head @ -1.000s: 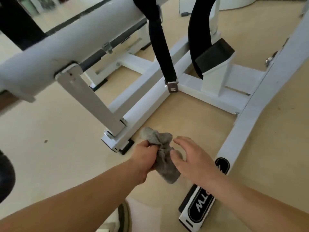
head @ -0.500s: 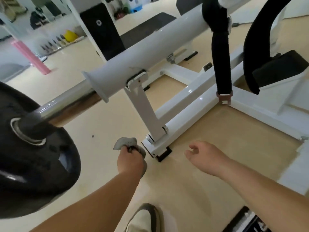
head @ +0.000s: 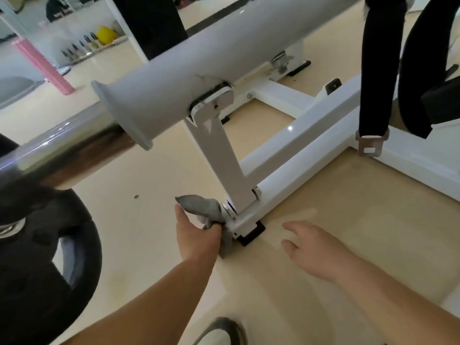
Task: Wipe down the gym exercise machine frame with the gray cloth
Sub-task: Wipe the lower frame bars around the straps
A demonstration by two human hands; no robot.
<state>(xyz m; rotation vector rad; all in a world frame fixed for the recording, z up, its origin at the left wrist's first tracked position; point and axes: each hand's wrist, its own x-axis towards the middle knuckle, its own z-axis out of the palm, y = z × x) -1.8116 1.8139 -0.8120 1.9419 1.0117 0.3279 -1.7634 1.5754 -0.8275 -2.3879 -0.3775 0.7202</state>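
Gripping the gray cloth (head: 199, 206) in a tight bunch, the left hand (head: 196, 235) presses it against the near end of the white frame rail (head: 286, 185), at the pivot bolt (head: 227, 207); wadding it likely helps it work around that hardware. To its right, the right hand (head: 316, 247) hovers empty with loosely spread fingers, probably for balance. Beyond the left hand a slanted link arm (head: 224, 158) rises to the thick gray tube (head: 186, 78). No container shows near either hand.
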